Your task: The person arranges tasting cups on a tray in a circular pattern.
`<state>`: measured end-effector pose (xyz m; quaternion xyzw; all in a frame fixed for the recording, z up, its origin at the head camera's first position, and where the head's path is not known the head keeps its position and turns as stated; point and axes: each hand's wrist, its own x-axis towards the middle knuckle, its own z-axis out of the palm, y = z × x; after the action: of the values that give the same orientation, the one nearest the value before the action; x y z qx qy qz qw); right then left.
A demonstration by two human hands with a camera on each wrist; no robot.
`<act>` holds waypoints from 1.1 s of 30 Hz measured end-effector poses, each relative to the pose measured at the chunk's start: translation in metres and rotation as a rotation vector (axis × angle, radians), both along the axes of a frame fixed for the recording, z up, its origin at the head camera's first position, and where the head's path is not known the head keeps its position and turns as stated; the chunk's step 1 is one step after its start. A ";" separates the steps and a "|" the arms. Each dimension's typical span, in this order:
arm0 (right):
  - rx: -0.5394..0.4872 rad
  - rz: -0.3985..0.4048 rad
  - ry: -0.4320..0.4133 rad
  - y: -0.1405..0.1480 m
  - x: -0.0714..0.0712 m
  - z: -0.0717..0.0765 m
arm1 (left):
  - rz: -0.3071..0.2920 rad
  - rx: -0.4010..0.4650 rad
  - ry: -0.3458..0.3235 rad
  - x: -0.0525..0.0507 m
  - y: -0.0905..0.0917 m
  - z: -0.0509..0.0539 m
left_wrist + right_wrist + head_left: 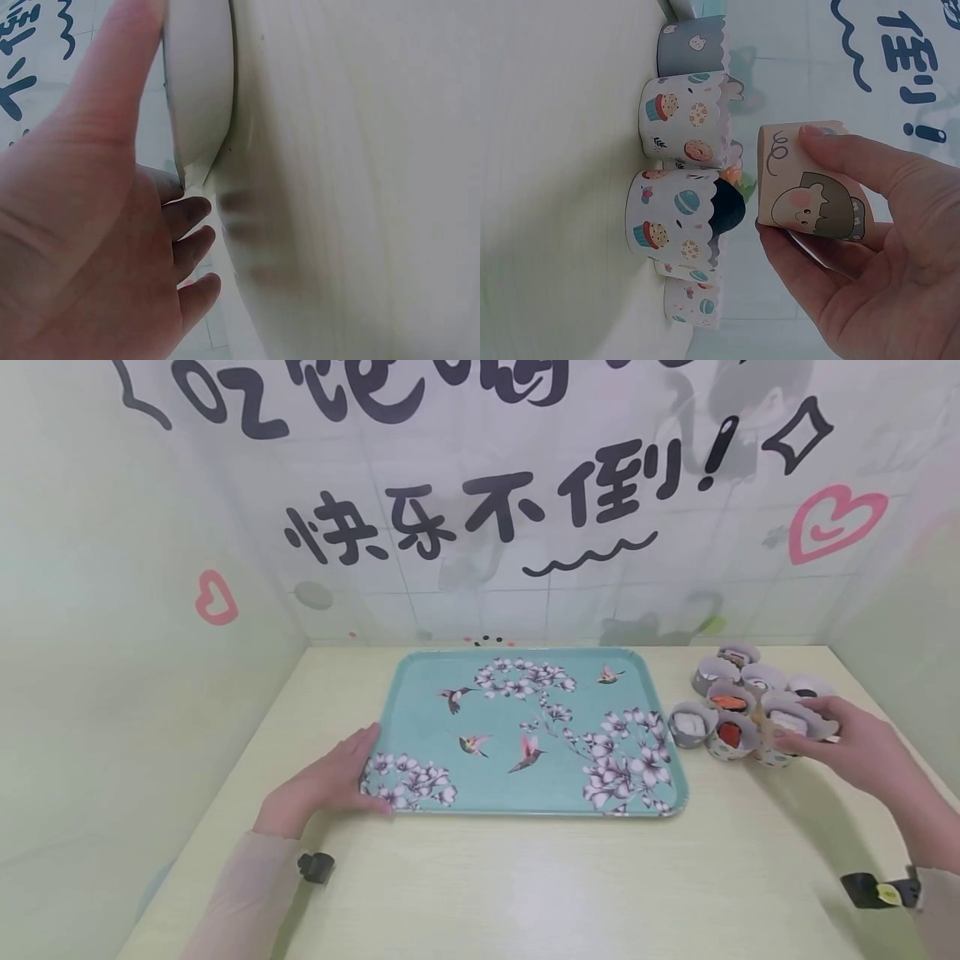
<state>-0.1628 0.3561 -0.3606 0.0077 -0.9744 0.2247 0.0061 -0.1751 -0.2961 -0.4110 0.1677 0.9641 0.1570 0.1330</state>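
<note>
My left hand (330, 781) rests at the near left corner of a turquoise tray (420, 710) printed with birds and blossoms. Its thumb lies along the front rim and its fingers along the left side, as the left wrist view also shows. My right hand (843, 731) pinches a scallop-edged paper baking cup (799, 180) with a cartoon face on it, thumb on one side and fingers on the other. That cup is raised off the table and holds something white. Beside it stand several more paper cups (686, 727), with orange, red, white or dark pieces that look like sushi.
The pale wooden table (525, 885) runs up to a translucent curtain (465, 585) with black lettering at the back. Similar sheets hang at the left and right sides. The cups cluster close to the tray's right edge.
</note>
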 end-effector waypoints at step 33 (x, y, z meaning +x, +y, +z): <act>-0.058 0.107 0.010 -0.036 -0.025 0.000 | -0.019 -0.006 0.003 -0.001 -0.002 0.000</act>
<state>-0.1877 0.3203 -0.3601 0.0610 -0.9656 0.2528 -0.0008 -0.1761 -0.2979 -0.4111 0.1769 0.9631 0.1527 0.1336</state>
